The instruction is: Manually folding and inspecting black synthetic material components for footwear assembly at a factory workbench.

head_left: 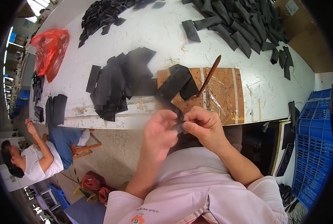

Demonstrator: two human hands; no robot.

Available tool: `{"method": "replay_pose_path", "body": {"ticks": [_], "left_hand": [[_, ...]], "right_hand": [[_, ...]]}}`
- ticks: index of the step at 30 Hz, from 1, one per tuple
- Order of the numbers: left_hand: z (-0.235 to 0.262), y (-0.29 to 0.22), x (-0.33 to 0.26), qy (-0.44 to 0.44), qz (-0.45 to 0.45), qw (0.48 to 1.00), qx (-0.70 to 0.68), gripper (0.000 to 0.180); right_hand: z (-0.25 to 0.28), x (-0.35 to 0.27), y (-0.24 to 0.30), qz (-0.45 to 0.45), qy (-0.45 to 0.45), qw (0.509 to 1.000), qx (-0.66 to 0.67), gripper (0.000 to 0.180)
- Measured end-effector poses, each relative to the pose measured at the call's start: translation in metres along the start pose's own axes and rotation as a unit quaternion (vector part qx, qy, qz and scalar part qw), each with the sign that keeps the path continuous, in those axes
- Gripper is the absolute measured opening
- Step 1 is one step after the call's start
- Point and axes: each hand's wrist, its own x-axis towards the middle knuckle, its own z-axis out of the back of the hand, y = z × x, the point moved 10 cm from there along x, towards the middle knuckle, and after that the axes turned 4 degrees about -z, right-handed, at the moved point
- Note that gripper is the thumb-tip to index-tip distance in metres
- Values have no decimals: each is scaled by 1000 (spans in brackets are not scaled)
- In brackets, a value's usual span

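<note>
Both hands (181, 128) pinch one small black piece (178, 118) between fingertips

The bench (159, 33) is white, scuffed with grey marks. Black fabric pieces (123, 80) lie near its front edge beside a brown board (226, 100). A red plastic bag (50, 50) sits at the left edge. The crate (315, 138) is blue; the sleeves (196, 198) pale pink.

The left hand (159, 131) is motion-blurred, its fingers indistinct. The small black piece (178, 118) pinched between both hands is mostly hidden, its shape unclear.
</note>
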Motion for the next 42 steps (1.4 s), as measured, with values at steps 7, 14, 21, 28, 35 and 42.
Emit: {"method": "replay_pose_path", "body": {"ticks": [7, 14, 21, 28, 35, 42], "left_hand": [[2, -35, -8, -106, -318, 818, 466, 22], [4, -8, -1, -40, -71, 969, 233, 27], [-70, 18, -27, 236, 132, 957, -107, 54], [-76, -32, -13, 35, -301, 887, 349, 10], [-149, -25, -3, 319, 39, 936, -143, 12], [-147, -19, 44, 265, 201, 876, -350, 28]], "right_hand": [[-51, -17, -40, -268, 154, 811, 497, 9], [-21, -9, -43, -171, 108, 910, 363, 9], [-20, -12, -1, -154, 107, 876, 445, 9], [35, -6, 74, 173, -23, 985, 14, 5], [50, 5, 135, 198, 0, 980, -20, 14], [51, 58, 100, -29, 86, 988, 122, 21]]}}
